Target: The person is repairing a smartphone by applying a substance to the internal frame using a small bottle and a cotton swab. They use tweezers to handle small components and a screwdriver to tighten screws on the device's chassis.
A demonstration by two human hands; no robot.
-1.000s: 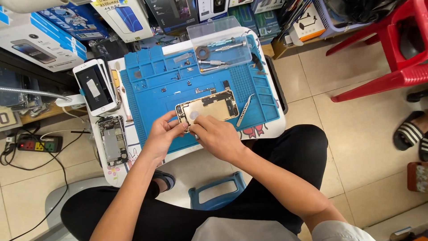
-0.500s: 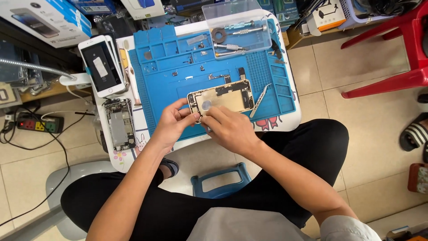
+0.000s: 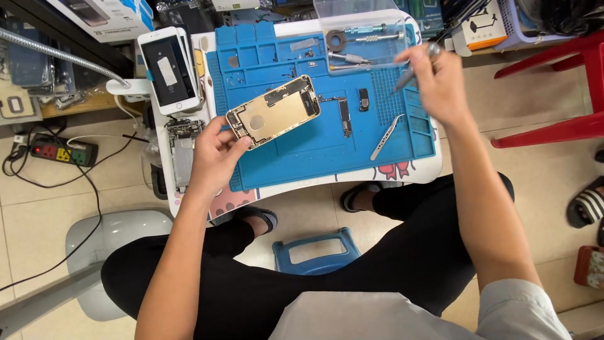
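Observation:
My left hand (image 3: 214, 154) grips the near-left end of an opened gold phone housing (image 3: 274, 112), which lies tilted over the blue repair mat (image 3: 302, 154). My right hand (image 3: 439, 82) is raised over the mat's far right corner, fingers closed on a thin dark screwdriver (image 3: 416, 63). Metal tweezers (image 3: 385, 136) rest on the mat to the right of the housing. A small circuit board (image 3: 344, 117) and a small black part (image 3: 363, 99) sit between the housing and my right hand.
A white phone screen (image 3: 168, 69) and another stripped phone body (image 3: 182, 151) lie left of the mat. A clear tray (image 3: 358, 34) of screwdrivers stands at the back. A power strip (image 3: 60, 151), a red plastic chair (image 3: 560, 82) and a blue stool (image 3: 314, 252) surround the small table.
My right hand left the phone housing and moved up and right to the tool tray, now holding a screwdriver. My left hand keeps its hold on the housing.

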